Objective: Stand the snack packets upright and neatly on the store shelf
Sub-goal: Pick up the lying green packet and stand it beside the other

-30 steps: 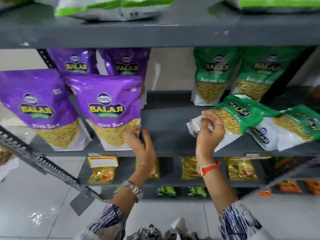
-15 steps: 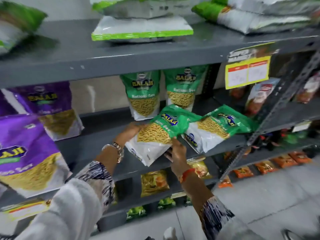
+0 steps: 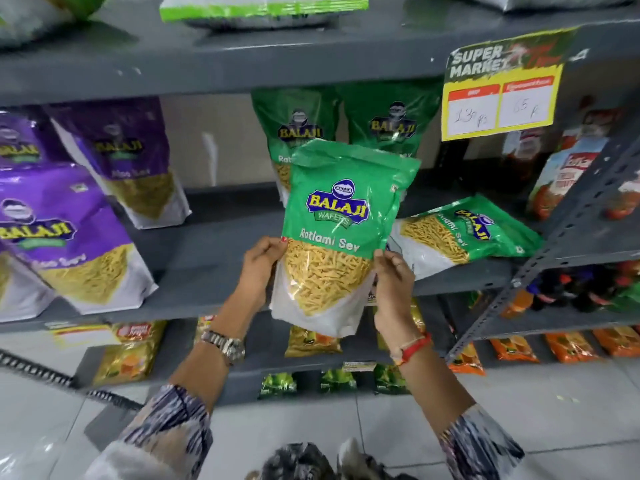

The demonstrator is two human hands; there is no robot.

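Observation:
A green Ratlami Sev packet [image 3: 341,216] is held upright in front of the grey middle shelf [image 3: 207,258], its base hanging below the shelf's front edge. My left hand [image 3: 261,263] grips its left side and my right hand [image 3: 393,282] grips its right side. A second green packet [image 3: 464,233] lies on its side on the shelf just to the right. Two more green packets [image 3: 298,126] stand upright at the back, partly hidden behind the held one. Purple Aloo Sev packets [image 3: 69,237] stand upright on the left.
A yellow price sign [image 3: 498,102] hangs from the upper shelf's edge at the right. A slanted metal upright [image 3: 554,244] borders the shelf's right end, with other goods beyond it. Small packets [image 3: 128,355] fill the lower shelves. Flat bags lie on the top shelf [image 3: 263,8].
The green packet that lay tilted on the shelf has been lifted and turned upright between both hands. My view has shifted right and closer to the green packets.

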